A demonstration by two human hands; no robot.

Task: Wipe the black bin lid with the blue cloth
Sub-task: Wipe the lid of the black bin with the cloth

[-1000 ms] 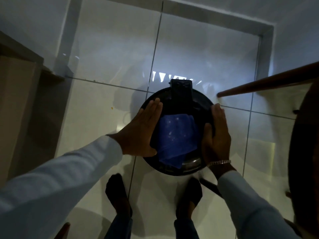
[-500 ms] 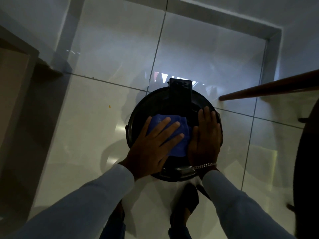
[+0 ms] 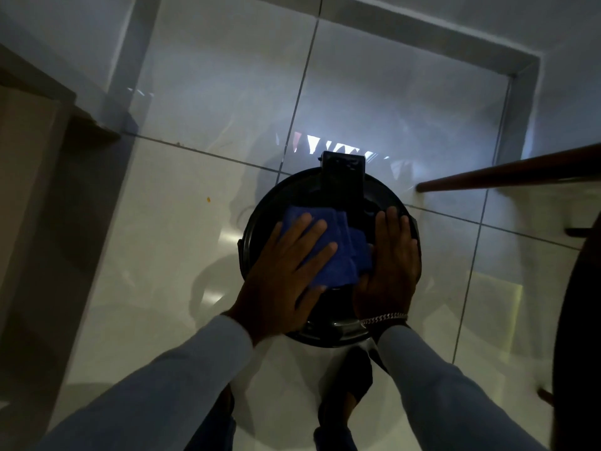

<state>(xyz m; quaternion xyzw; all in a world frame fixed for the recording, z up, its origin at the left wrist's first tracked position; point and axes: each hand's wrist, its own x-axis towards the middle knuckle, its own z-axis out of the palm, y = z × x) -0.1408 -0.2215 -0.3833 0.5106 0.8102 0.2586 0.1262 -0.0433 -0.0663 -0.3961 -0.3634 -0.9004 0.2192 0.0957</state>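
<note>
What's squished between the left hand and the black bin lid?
The blue cloth: in the head view, the left hand presses flat on it, atop the black bin lid.

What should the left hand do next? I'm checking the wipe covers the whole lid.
Probably sweep the blue cloth toward the lid's far edge: the left hand presses it flat left of centre, the right hand steadies the black bin lid, and the far rim looks uncovered.

Beyond the fingertips of both hands, the upright black rectangular hinge block [image 3: 342, 177] blocks the round black plastic bin lid [image 3: 270, 206]; glossy white tiled floor [image 3: 169, 222] left of the fingers lies open.
</note>
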